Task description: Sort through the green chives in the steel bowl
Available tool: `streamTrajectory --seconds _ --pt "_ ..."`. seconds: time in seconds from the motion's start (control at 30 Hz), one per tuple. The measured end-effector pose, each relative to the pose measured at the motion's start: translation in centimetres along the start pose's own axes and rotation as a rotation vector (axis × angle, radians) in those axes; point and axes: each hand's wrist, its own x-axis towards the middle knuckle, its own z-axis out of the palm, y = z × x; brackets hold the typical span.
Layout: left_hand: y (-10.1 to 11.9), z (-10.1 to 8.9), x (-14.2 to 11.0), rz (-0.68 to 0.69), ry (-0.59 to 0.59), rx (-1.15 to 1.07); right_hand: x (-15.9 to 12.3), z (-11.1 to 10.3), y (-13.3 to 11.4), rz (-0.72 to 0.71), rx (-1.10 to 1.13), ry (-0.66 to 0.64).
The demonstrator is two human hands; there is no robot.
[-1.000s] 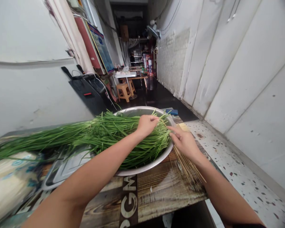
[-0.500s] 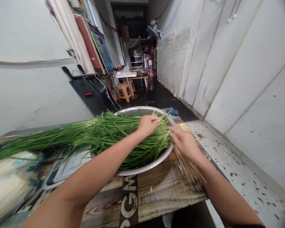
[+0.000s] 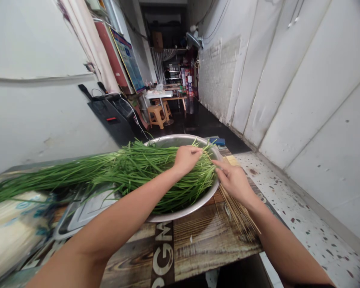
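Note:
A long bundle of green chives point(image 3: 132, 170) lies across a metal bowl point(image 3: 184, 211) on a wood-patterned table point(image 3: 198, 244). My left hand point(image 3: 186, 158) rests on the leaf tips at the bowl's far right, its fingers pinched on a few chive leaves. My right hand point(image 3: 234, 180) sits at the bowl's right rim, fingers pinched on a thin bamboo skewer that points toward the left hand. A pile of bamboo skewers point(image 3: 238, 214) lies on the table under my right wrist.
A metal tray point(image 3: 84, 212) lies left of the bowl, with a white bag point(image 3: 12, 232) at the far left. A blue object point(image 3: 217, 141) sits behind the bowl. White walls close in on both sides; a corridor with stools point(image 3: 157, 116) runs ahead.

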Motion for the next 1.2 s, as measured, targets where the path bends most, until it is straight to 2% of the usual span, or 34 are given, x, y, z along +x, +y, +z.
streamTrajectory --seconds 0.23,0.5,0.6,0.7,0.73,0.77,0.8,0.87,0.93,1.07,1.2 --pt "0.3 -0.3 -0.1 0.018 -0.041 0.028 0.0 0.0 -0.2 0.027 0.025 0.02" --pt "0.3 -0.1 -0.3 0.117 -0.077 0.033 0.2 0.0 -0.2 0.078 0.072 0.015" --pt "0.9 -0.2 -0.6 0.207 -0.211 0.001 0.2 -0.1 -0.2 0.085 0.093 0.021" --pt "1.4 -1.0 -0.5 0.327 -0.478 -0.016 0.2 -0.2 -0.3 0.076 0.125 0.037" --pt "1.5 -1.3 -0.3 0.328 -0.54 -0.017 0.2 -0.1 -0.3 0.071 0.141 0.034" --pt "1.3 -1.6 -0.1 0.299 -0.55 -0.009 0.2 -0.1 -0.3 0.066 0.153 0.03" --pt "1.1 -1.9 0.2 0.251 -0.508 0.017 0.2 -0.1 -0.3 0.064 0.159 0.029" --pt "0.3 -2.3 0.8 0.161 -0.332 0.126 0.2 -0.1 -0.3 0.065 0.152 0.035" --pt "-0.8 -2.5 1.2 0.129 -0.207 0.256 0.3 -0.1 -0.3 0.074 0.131 0.036" --pt "-2.8 -2.2 1.5 0.152 -0.26 0.403 0.3 -0.2 -0.4 0.11 0.106 0.019" --pt "-3.3 -1.5 1.5 0.165 -0.273 0.484 0.3 -0.5 -0.5 0.14 0.047 -0.018"
